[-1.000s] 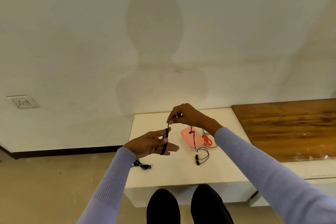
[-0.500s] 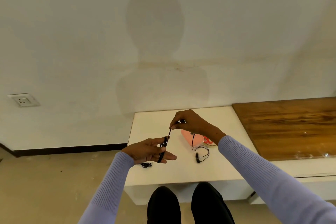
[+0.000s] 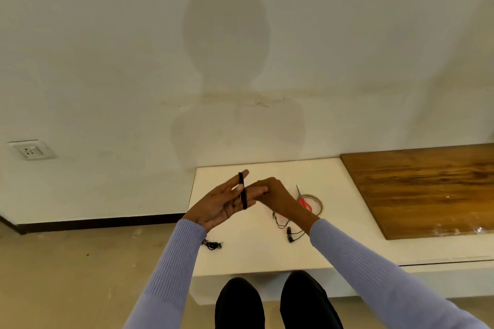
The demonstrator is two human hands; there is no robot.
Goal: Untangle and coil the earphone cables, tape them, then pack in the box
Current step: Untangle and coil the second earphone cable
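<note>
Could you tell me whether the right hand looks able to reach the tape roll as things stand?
Probably yes: the tape roll lies just beside the right hand with open table between, though red scissors rest across it and the hand is busy with the cable.

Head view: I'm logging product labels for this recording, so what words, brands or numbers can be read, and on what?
None can be read.
Tape roll: no print visible.
Scissors: no marking legible.
Wall socket: only pin holes, no text.
Coiled cable on the left hand: plain black.
</note>
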